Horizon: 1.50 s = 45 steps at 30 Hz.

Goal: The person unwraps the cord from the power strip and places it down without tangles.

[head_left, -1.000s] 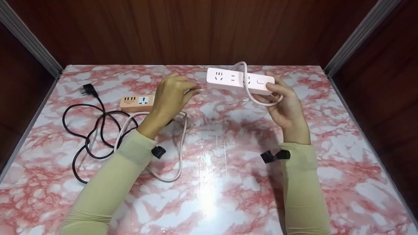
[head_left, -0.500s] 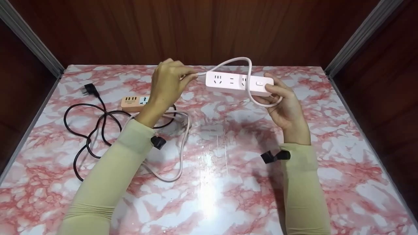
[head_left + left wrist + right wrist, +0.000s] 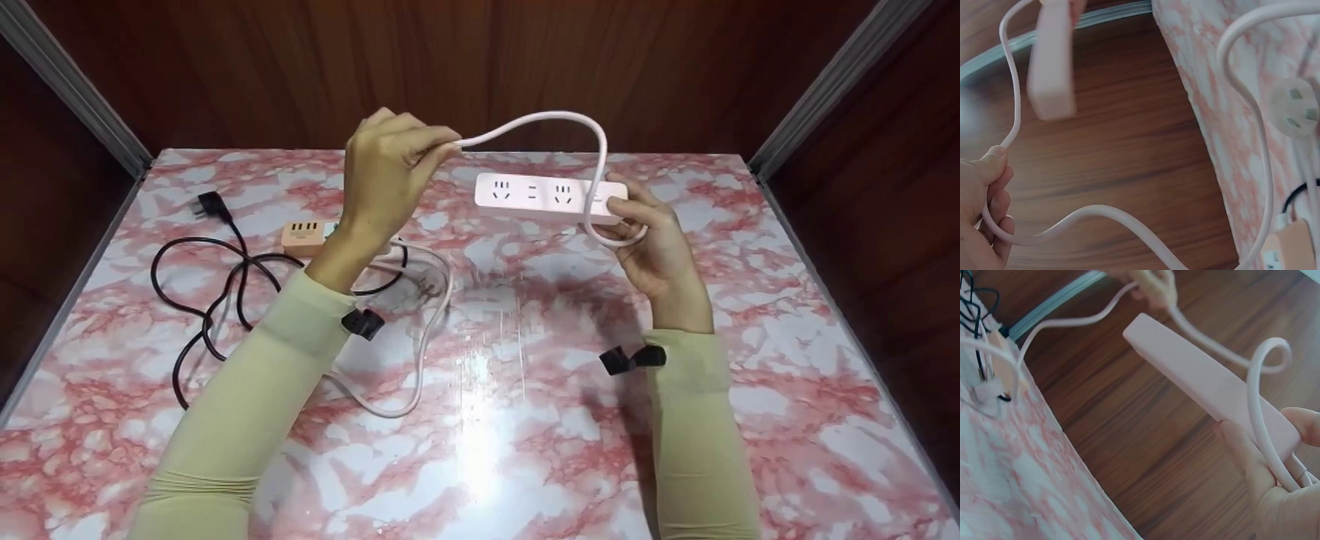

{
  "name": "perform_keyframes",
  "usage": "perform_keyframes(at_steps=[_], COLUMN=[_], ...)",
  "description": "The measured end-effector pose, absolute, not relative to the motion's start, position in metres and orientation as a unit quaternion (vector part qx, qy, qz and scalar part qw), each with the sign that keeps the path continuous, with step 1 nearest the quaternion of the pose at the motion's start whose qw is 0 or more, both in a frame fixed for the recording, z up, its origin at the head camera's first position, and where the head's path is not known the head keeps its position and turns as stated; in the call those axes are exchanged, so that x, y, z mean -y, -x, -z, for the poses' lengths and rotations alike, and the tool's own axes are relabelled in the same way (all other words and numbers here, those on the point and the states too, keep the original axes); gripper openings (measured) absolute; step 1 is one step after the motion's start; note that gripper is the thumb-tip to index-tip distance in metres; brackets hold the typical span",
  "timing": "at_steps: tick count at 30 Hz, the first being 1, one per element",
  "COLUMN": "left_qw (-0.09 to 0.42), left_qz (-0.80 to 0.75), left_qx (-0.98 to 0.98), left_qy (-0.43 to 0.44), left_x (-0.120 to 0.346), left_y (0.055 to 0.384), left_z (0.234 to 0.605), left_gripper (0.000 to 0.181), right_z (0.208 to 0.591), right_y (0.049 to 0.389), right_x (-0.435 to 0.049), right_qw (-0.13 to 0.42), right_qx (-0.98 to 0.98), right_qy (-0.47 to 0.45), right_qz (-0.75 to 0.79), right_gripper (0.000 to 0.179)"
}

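Note:
A pink power strip is held above the table by my right hand, its thumb on the front by the switch end and the fingers behind. Its pink cord leaves that end, loops up across the sockets and runs left to my left hand. That hand pinches the cord between thumb and fingers, higher than the strip. From the left hand the cord sags on down in the left wrist view. The cord's round plug lies on the table. In the right wrist view the strip's back faces the camera.
An orange power strip lies on the marbled table at left, partly behind my left wrist. Its black cord is spread in loops, with a black plug at the far left. Dark wood panels close the back and sides.
My left hand has risen and pinched the pink cord, drawing its loop upward and toward the right end of the strip. My right hand has stayed nearly still with the pink strip.

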State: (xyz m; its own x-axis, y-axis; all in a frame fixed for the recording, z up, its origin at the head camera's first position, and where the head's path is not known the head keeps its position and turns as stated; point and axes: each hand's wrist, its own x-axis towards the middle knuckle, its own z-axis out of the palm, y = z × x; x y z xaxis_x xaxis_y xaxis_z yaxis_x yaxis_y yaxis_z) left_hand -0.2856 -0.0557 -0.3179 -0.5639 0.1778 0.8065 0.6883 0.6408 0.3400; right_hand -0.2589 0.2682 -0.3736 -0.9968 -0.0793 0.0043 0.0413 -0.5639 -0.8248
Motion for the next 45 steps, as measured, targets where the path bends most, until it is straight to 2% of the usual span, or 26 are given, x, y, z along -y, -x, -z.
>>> perform_keyframes(at_steps=[5, 12, 20, 28, 32, 40, 45], left_qw=[0.407, 0.416, 0.405, 0.379, 0.366, 0.316, 0.291], left_qz=[0.341, 0.353, 0.353, 0.364, 0.364, 0.344, 0.324], left_qx=[0.796, 0.774, 0.773, 0.772, 0.773, 0.796, 0.808], left_qy=[0.291, 0.321, 0.338, 0.357, 0.368, 0.385, 0.396], left_x=[0.049, 0.043, 0.042, 0.043, 0.044, 0.052, 0.056], left_y=[0.274, 0.259, 0.243, 0.222, 0.213, 0.202, 0.195], left_z=[0.307, 0.297, 0.301, 0.311, 0.318, 0.333, 0.342], left_gripper=[0.028, 0.023, 0.019, 0.014, 0.012, 0.014, 0.014], right_z=[0.378, 0.383, 0.387, 0.386, 0.386, 0.386, 0.387], right_y=[0.262, 0.267, 0.269, 0.269, 0.269, 0.27, 0.271], right_x=[-0.271, -0.276, -0.278, -0.281, -0.282, -0.284, -0.284], right_qw=[0.032, 0.047, 0.036, 0.039, 0.037, 0.027, 0.026], right_qx=[-0.473, -0.463, -0.452, -0.436, -0.433, -0.446, -0.456], right_qy=[0.007, -0.015, -0.031, -0.042, -0.043, -0.046, -0.044], right_qz=[0.881, 0.885, 0.891, 0.898, 0.9, 0.894, 0.889], right_gripper=[0.03, 0.049, 0.034, 0.026, 0.029, 0.026, 0.038])
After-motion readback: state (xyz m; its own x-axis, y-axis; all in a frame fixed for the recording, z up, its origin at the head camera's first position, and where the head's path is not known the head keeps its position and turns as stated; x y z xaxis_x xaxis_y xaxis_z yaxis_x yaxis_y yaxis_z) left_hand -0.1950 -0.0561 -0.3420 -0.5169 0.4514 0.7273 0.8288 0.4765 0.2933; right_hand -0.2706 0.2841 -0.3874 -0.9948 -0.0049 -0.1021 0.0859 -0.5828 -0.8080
